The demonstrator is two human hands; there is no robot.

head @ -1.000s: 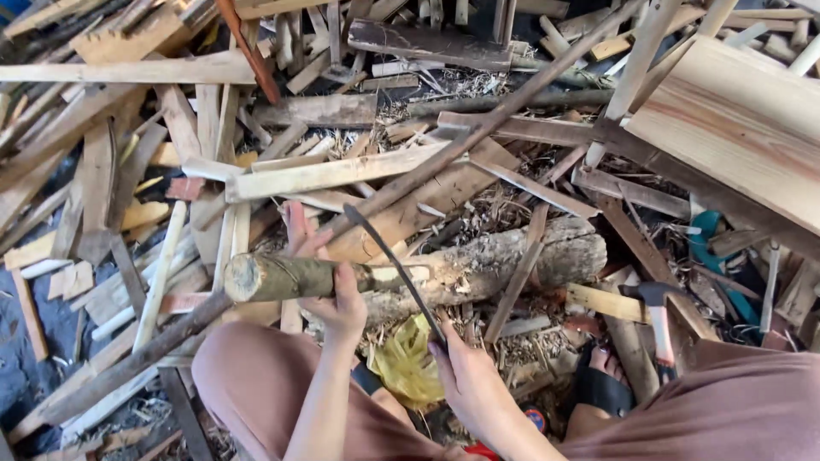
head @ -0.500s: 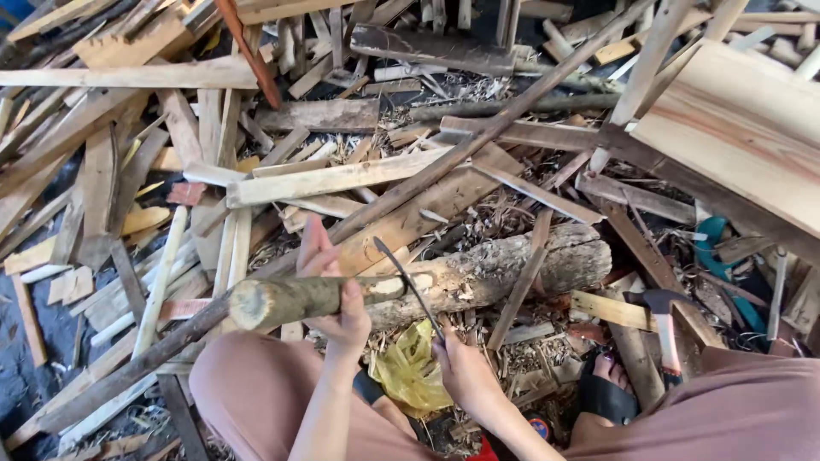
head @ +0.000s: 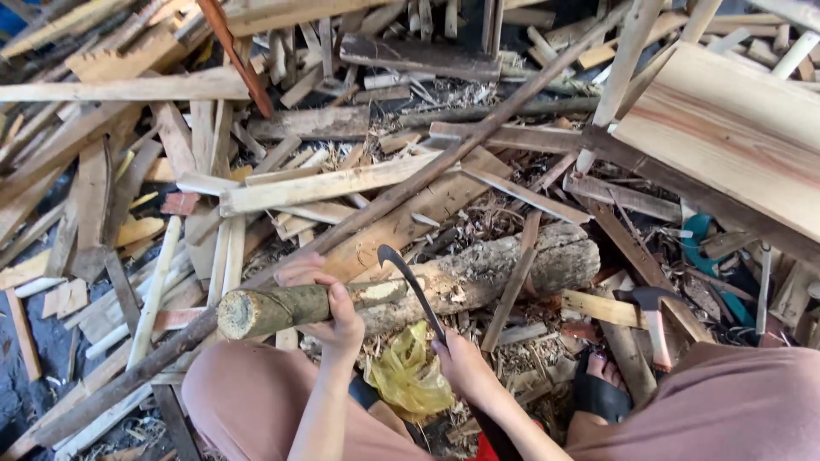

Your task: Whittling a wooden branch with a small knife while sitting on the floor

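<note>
Two hands: left [head: 337,318] grips branch [head: 282,309], right [head: 465,367] holds sickle [head: 410,280].

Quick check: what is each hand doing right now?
Left hand: closed around the short log.
Right hand: closed on the curved blade, at its handle.

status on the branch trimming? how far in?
Done: a pale shaved patch on the branch near the blade. In hand: left hand grips the branch, right hand holds the curved knife against it. Left: most of the bark remains.
</note>
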